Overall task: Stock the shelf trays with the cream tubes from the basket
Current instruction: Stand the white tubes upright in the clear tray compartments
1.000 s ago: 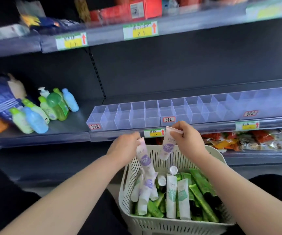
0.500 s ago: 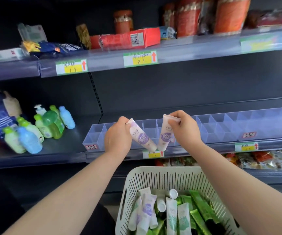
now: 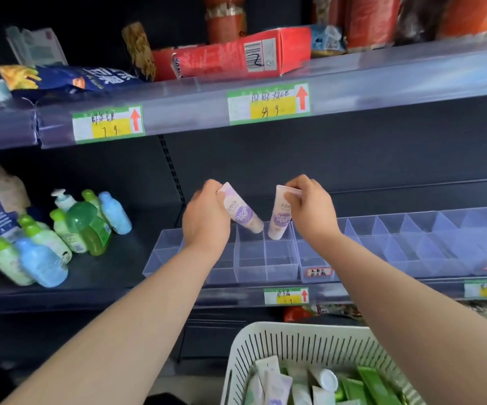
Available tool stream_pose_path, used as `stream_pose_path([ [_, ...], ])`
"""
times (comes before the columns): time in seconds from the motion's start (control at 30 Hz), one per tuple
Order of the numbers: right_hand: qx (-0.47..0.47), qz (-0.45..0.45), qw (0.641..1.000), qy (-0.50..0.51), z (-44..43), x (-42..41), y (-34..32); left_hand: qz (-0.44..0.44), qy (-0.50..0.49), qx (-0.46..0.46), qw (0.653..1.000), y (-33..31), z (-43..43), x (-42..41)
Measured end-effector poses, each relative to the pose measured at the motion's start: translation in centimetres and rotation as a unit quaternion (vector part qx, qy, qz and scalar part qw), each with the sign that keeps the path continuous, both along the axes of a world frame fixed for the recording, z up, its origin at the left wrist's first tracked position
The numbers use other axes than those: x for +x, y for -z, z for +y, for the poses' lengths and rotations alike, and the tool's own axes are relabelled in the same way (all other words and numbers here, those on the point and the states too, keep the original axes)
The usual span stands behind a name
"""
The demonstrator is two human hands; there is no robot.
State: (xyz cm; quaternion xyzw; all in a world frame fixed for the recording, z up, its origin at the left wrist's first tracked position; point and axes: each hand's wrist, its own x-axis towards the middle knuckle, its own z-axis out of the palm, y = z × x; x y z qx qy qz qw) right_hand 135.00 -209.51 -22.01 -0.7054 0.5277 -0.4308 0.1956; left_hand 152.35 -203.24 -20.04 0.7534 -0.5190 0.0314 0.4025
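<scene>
My left hand [image 3: 205,219] holds a pale cream tube with a purple flower label [image 3: 242,211], tilted with its cap end down to the right over the clear divided tray [image 3: 251,264]. My right hand [image 3: 309,209] pinches the flat end of a second purple-label tube [image 3: 280,219], which hangs nearly upright with its cap end inside a rear tray compartment. Both tubes sit close together above the tray's middle compartments. The white slotted basket [image 3: 265,340] at the bottom holds more white and green tubes [image 3: 362,387].
A second clear divided tray [image 3: 429,247] continues to the right on the same shelf. Green and blue bottles [image 3: 61,238] stand at the left. Boxes and snack bags [image 3: 230,57] lie on the shelf above, with price labels [image 3: 268,103] on its edge.
Both hands have lifted a purple-label tube each out of the basket and up to the clear tray. The right tube's cap end now dips into a compartment.
</scene>
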Motion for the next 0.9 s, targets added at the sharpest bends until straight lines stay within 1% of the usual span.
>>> stream_pose_path([
  [0.13,0.002,0.066,0.998,-0.014,-2.0,0.5,1.5,-0.095,0.016,0.051,0.994,0.3,-2.2,0.2],
  [0.27,0.029,0.117,0.992,-0.027,-3.1,0.7,2.5,-0.131,0.047,0.111,0.984,1.0,-3.8,0.5],
  [0.4,0.007,0.154,0.988,-0.019,-3.5,0.9,2.5,-0.131,0.055,0.148,0.979,1.8,-5.0,0.5],
  [0.53,-0.01,0.19,0.981,-0.018,-3.2,1.0,2.6,-0.132,0.066,0.147,0.978,2.3,-5.2,0.0],
  [0.73,-0.01,0.192,0.981,-0.015,-2.4,1.1,2.4,-0.105,0.059,0.13,0.984,2.1,-4.4,-0.3],
  [0.9,-0.035,0.191,0.981,0.008,-0.5,0.5,2.0,-0.088,0.058,0.122,0.987,1.4,-2.5,-0.5],
])
